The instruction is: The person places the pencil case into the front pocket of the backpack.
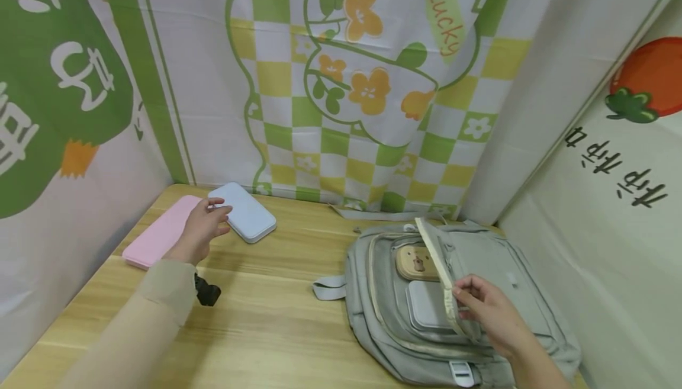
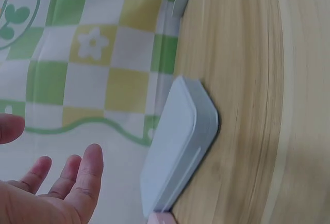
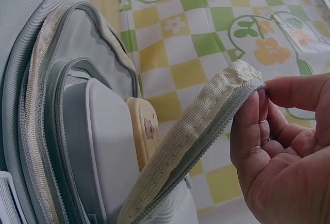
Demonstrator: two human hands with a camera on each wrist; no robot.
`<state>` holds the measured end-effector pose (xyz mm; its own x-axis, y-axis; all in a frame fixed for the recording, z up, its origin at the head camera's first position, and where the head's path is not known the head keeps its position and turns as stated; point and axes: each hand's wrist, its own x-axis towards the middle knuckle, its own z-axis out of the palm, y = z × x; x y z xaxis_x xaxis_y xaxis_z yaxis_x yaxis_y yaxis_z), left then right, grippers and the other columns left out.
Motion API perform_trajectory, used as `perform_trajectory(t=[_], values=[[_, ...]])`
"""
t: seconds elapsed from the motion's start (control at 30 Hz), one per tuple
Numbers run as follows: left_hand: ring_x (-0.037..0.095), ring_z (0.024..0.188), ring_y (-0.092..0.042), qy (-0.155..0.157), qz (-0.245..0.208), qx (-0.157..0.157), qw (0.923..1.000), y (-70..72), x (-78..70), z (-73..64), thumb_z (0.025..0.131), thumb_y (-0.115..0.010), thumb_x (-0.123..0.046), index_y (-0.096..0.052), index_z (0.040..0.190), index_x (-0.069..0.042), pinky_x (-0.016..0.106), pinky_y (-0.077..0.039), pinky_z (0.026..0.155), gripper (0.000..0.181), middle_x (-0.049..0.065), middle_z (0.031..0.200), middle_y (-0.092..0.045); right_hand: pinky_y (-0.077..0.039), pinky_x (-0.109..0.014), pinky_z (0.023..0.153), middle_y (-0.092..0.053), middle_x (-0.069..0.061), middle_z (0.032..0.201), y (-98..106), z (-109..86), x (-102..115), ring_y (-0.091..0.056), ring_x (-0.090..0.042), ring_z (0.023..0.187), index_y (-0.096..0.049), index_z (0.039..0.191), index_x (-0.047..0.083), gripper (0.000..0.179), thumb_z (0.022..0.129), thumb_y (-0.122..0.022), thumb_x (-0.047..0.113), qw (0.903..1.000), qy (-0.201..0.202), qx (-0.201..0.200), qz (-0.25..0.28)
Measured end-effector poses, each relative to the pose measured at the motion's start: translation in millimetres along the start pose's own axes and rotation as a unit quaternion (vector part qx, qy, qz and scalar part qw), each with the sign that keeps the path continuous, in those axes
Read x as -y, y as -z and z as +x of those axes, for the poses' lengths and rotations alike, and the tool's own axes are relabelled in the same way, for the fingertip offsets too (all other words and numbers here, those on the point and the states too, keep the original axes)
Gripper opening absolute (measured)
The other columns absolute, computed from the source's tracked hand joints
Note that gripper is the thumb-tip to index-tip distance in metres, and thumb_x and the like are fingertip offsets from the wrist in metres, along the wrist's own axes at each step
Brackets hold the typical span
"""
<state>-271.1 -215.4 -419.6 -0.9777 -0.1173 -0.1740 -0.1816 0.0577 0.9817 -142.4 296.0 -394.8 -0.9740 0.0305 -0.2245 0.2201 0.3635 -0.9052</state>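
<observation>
Head view: L hand (image 1: 201,229), fingers loose, nr blue case (image 1: 247,217) & pink case (image 1: 160,232) on table (image 1: 288,330); R hand (image 1: 492,312) pinches flap (image 1: 440,267) of open grey bag (image 1: 495,259); curtain (image 1: 341,87) says "Lucky", side cloth (image 1: 597,247) has Chinese chars.
L wrist view: L hand's apart from blue case.
R wrist view: white case (image 3: 111,152), yellow case (image 3: 144,128) in bag.

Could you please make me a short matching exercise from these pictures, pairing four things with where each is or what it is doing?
Column one
1. Pink case
2. Yellow case
3. Left hand
4. Right hand

Column two
A. Pinching the cream-edged flap of the backpack
B. Inside the open backpack
C. Lying on the wooden table
D. Raised near the light blue case, holding nothing

Pairs: 1-C, 2-B, 3-D, 4-A
</observation>
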Motion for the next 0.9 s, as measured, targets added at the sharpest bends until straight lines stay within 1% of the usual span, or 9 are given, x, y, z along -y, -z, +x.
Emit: perform_trajectory(t=[0.1,0.17,0.33,0.4,0.5,0.63,0.7,0.8,0.9], values=[[0.044,0.143,-0.033,-0.002,0.006,-0.003,1.0000,15.6,0.9,-2.9,0.110,-0.046,-0.026,-0.022,0.157,0.006,0.046,-0.046,0.109,0.062,0.029,0.158,-0.028,-0.055,-0.031,0.072,-0.058,-0.004,0.093,0,0.0,-1,-0.057,-0.014,0.086,-0.055,0.111,-0.008,0.010,0.106,-0.051,-0.001,1.0000,0.003,0.005,0.004],[0.044,0.144,-0.032,-0.003,0.011,-0.002,0.9999,25.3,1.3,-4.1,0.110,-0.046,-0.027,-0.020,0.158,0.006,0.041,-0.049,0.106,0.064,0.030,0.159,-0.027,-0.055,-0.030,0.071,-0.058,-0.005,0.092,-1,0.1,-2,-0.056,-0.014,0.085,-0.054,0.111,-0.008,0.009,0.106,-0.051,-0.001,1.0000,0.004,0.007,0.006],[0.043,0.143,-0.031,0.003,0.023,-0.007,0.9997,47.5,3.9,-6.0,0.110,-0.046,-0.029,-0.016,0.160,0.006,0.022,-0.055,0.089,0.068,0.030,0.159,-0.024,-0.055,-0.030,0.071,-0.057,-0.005,0.092,-3,0.9,-2,-0.055,-0.015,0.085,-0.054,0.112,-0.009,0.010,0.106,-0.051,-0.001,1.0000,0.004,0.007,0.004],[0.044,0.144,-0.029,0.006,0.028,-0.014,0.9995,55.4,5.4,-7.0,0.110,-0.045,-0.030,-0.014,0.160,0.005,0.019,-0.055,0.087,0.069,0.031,0.161,-0.021,-0.055,-0.030,0.071,-0.057,-0.004,0.093,-3,1.1,-2,-0.055,-0.015,0.085,-0.054,0.112,-0.009,0.010,0.106,-0.051,0.000,0.9999,0.005,0.009,0.003],[0.046,0.146,-0.026,0.014,0.041,-0.022,0.9988,67.9,7.5,-9.6,0.110,-0.044,-0.032,-0.011,0.161,0.005,0.022,-0.054,0.089,0.071,0.032,0.163,-0.017,-0.055,-0.030,0.072,-0.056,-0.005,0.092,-3,0.6,-2,-0.054,-0.015,0.085,-0.054,0.112,-0.009,0.010,0.106,-0.051,-0.001,0.9999,0.006,0.008,0.005],[0.049,0.148,-0.022,0.033,0.060,-0.024,0.9974,89.3,10.4,-15.1,0.110,-0.042,-0.034,-0.007,0.160,0.008,0.043,-0.046,0.108,0.074,0.033,0.164,-0.012,-0.055,-0.030,0.071,-0.057,-0.005,0.092,-3,0.2,-2,-0.055,-0.015,0.085,-0.054,0.112,-0.009,0.010,0.106,-0.051,-0.002,1.0000,0.004,0.008,0.005],[0.052,0.148,-0.021,0.043,0.079,-0.017,0.9958,103.2,12.8,-16.8,0.110,-0.040,-0.035,-0.003,0.158,0.011,0.048,-0.045,0.109,0.077,0.035,0.164,-0.009,-0.055,-0.030,0.071,-0.057,-0.005,0.092,-4,0.0,-2,-0.055,-0.015,0.085,-0.054,0.112,-0.009,0.010,0.106,-0.051,-0.001,1.0000,0.000,0.006,0.003],[0.054,0.146,-0.020,0.061,0.098,-0.006,0.9933,126.5,19.1,-17.1,0.110,-0.038,-0.035,0.003,0.155,0.016,0.041,-0.053,0.099,0.080,0.038,0.162,-0.005,-0.055,-0.030,0.071,-0.057,-0.005,0.093,-5,0.0,-3,-0.055,-0.016,0.085,-0.054,0.113,-0.009,0.011,0.106,-0.051,-0.001,1.0000,-0.005,0.003,0.000],[0.054,0.140,-0.027,0.086,0.101,-0.027,0.9908,144.0,26.8,-15.1,0.109,-0.041,-0.035,0.002,0.154,0.018,0.030,-0.058,0.081,0.081,0.040,0.159,-0.009,-0.055,-0.030,0.071,-0.057,-0.005,0.093,-5,0.7,-3,-0.055,-0.016,0.085,-0.054,0.113,-0.009,0.011,0.106,-0.051,-0.001,1.0000,-0.004,0.004,0.000]])
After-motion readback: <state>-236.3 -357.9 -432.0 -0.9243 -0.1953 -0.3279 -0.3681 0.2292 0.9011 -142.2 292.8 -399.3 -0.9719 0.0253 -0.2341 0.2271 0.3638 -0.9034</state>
